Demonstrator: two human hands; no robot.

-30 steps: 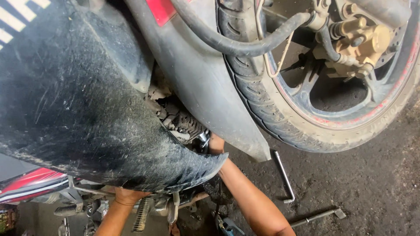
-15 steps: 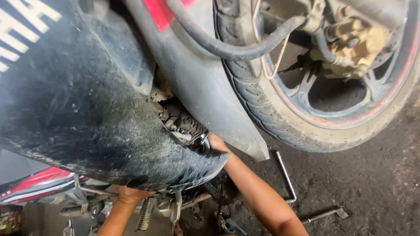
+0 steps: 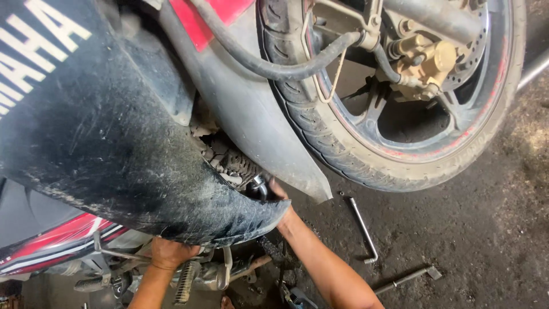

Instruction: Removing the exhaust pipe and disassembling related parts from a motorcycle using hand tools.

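The right hand (image 3: 278, 197) reaches up behind the dusty black fairing (image 3: 114, 160) onto a small metal fitting (image 3: 258, 184) by the engine fins — grip hidden, cannot tell — while the left hand (image 3: 170, 253) clasps the fairing's lower edge, so steadying seems needed.

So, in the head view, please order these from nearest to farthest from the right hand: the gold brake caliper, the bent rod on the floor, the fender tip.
1. Fender tip, just right of the right hand.
2. Bent rod, on the floor further right.
3. Brake caliper, high up in the wheel.
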